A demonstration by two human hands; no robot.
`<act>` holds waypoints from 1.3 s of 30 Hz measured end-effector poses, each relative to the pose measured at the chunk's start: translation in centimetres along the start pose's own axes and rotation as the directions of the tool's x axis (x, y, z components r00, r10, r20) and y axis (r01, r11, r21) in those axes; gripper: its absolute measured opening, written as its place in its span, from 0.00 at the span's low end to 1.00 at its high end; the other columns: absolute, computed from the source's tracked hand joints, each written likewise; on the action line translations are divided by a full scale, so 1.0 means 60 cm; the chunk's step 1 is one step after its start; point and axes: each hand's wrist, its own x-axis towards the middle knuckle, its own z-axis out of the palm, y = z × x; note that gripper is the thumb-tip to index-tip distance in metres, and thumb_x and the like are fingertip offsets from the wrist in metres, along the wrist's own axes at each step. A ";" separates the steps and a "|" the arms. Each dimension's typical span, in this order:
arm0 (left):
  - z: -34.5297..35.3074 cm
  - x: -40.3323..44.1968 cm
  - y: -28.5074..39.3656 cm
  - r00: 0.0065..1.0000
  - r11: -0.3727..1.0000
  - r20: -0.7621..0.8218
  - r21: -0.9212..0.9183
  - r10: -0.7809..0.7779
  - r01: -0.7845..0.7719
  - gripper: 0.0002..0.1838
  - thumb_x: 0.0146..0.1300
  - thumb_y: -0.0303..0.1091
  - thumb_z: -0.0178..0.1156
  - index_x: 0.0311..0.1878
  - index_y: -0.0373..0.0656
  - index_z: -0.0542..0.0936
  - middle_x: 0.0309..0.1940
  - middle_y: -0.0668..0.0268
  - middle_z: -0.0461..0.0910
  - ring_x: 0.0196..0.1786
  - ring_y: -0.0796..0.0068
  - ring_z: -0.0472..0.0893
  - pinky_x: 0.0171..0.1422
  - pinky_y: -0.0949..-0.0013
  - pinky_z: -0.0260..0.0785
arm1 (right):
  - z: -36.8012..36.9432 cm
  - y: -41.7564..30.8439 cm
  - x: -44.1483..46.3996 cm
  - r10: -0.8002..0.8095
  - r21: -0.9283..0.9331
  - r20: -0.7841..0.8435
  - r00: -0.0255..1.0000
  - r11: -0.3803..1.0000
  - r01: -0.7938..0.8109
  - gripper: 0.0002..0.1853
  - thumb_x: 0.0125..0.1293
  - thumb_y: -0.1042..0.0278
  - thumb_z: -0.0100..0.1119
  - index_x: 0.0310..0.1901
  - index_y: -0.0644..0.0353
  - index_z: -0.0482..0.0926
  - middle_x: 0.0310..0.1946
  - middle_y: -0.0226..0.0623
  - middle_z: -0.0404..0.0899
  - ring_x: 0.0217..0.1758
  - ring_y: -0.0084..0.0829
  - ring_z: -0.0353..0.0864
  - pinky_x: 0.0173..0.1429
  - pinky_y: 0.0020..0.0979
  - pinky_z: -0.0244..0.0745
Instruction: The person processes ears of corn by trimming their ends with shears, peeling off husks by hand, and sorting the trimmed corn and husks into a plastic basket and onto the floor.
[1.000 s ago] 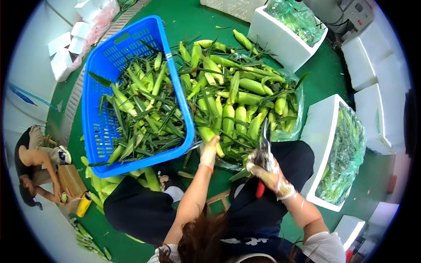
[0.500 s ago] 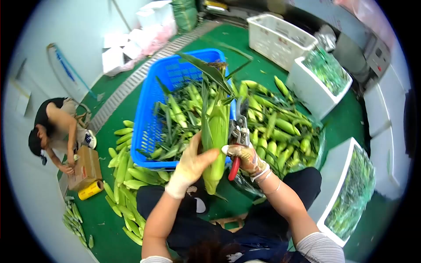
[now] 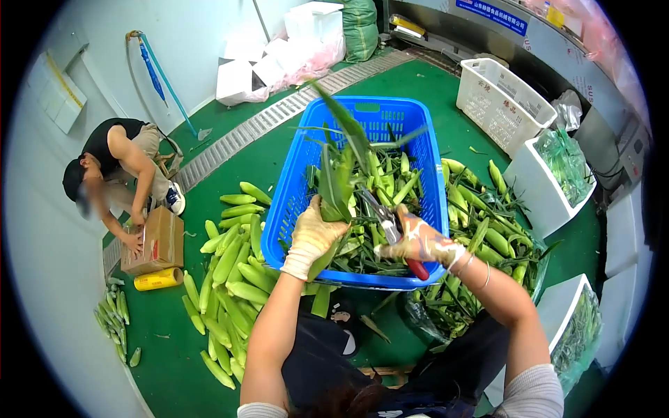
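Note:
My gloved left hand [image 3: 315,233] is closed round an ear of corn [image 3: 337,184] in its green husk, with long leaves sticking up over the blue basket [image 3: 359,280]. In my gloved right hand [image 3: 421,242] are pruning shears [image 3: 382,214] with a red handle, their blades pointing at the corn's leafy end. Husks and cut leaves [image 3: 397,182] fill much of the basket. Leafy ears [image 3: 495,240] lie heaped to its right, and trimmed ears [image 3: 233,279] lie piled to its left.
At the left a co-worker [image 3: 122,157] bends over a cardboard box [image 3: 155,240], beside a yellow roll [image 3: 159,279]. White foam boxes [image 3: 547,188] with bagged greens stand at the right, near a white crate [image 3: 498,108]. A floor drain [image 3: 258,125] runs behind the basket.
The corn has moved from in front of my knees to over the basket, tilted in my left hand. The shears have come to its leafy end. The view has shifted left.

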 end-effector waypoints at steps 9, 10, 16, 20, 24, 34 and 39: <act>-0.024 -0.015 -0.039 0.975 1.000 0.222 0.014 -0.003 0.000 0.44 0.42 0.37 0.73 0.65 0.38 0.66 0.48 0.52 0.81 0.51 0.57 0.81 0.57 0.63 0.73 | -0.008 -0.001 0.088 -0.082 0.227 0.194 0.978 0.973 0.037 0.30 0.48 0.48 0.72 0.40 0.69 0.75 0.28 0.40 0.79 0.29 0.31 0.79 0.36 0.32 0.74; -0.022 -0.010 -0.051 0.975 1.000 0.224 0.013 -0.003 0.000 0.44 0.42 0.37 0.73 0.65 0.38 0.66 0.48 0.52 0.81 0.51 0.57 0.81 0.57 0.63 0.73 | -0.007 -0.003 0.093 0.001 0.313 0.295 0.956 0.945 -0.097 0.28 0.48 0.49 0.72 0.38 0.69 0.76 0.27 0.39 0.79 0.25 0.29 0.78 0.32 0.31 0.74; -0.050 -0.028 0.006 0.979 0.881 0.195 -0.470 0.051 0.048 0.39 0.46 0.35 0.75 0.61 0.33 0.69 0.43 0.60 0.81 0.44 0.72 0.81 0.53 0.68 0.73 | -0.008 0.040 0.093 0.117 0.461 0.309 0.944 0.850 -0.257 0.22 0.61 0.49 0.63 0.39 0.64 0.73 0.23 0.33 0.74 0.21 0.27 0.76 0.25 0.28 0.75; -0.036 -0.001 0.013 0.983 0.640 0.144 -0.746 -0.116 0.185 0.30 0.55 0.58 0.66 0.48 0.40 0.76 0.35 0.60 0.82 0.35 0.67 0.82 0.40 0.65 0.77 | 0.028 0.027 -0.023 0.072 0.659 0.156 0.985 0.735 -0.158 0.22 0.59 0.52 0.67 0.39 0.62 0.71 0.24 0.32 0.73 0.27 0.25 0.76 0.34 0.28 0.76; 0.003 0.075 -0.032 0.934 0.300 0.023 -0.944 -0.357 0.138 0.34 0.56 0.69 0.57 0.42 0.42 0.77 0.31 0.59 0.81 0.33 0.63 0.80 0.41 0.61 0.75 | 0.134 0.040 -0.139 0.092 0.598 0.165 0.982 0.783 -0.174 0.29 0.54 0.46 0.71 0.43 0.61 0.68 0.36 0.35 0.72 0.40 0.26 0.72 0.44 0.30 0.72; 0.108 0.081 -0.009 0.851 0.058 0.084 -0.989 -0.518 0.133 0.31 0.54 0.60 0.64 0.50 0.45 0.73 0.41 0.60 0.76 0.42 0.59 0.76 0.54 0.51 0.70 | 0.168 -0.009 -0.101 0.394 0.303 -0.389 0.833 0.908 -0.288 0.49 0.42 0.47 0.76 0.58 0.72 0.61 0.50 0.56 0.73 0.53 0.50 0.75 0.57 0.42 0.71; 0.142 0.056 -0.004 0.903 -0.027 0.100 -0.995 -0.417 0.098 0.26 0.54 0.51 0.65 0.49 0.45 0.73 0.44 0.60 0.77 0.48 0.57 0.76 0.57 0.50 0.69 | 0.121 0.015 -0.059 0.313 0.343 -0.483 0.818 0.927 -0.153 0.39 0.43 0.57 0.75 0.51 0.70 0.63 0.42 0.55 0.75 0.45 0.53 0.77 0.51 0.43 0.73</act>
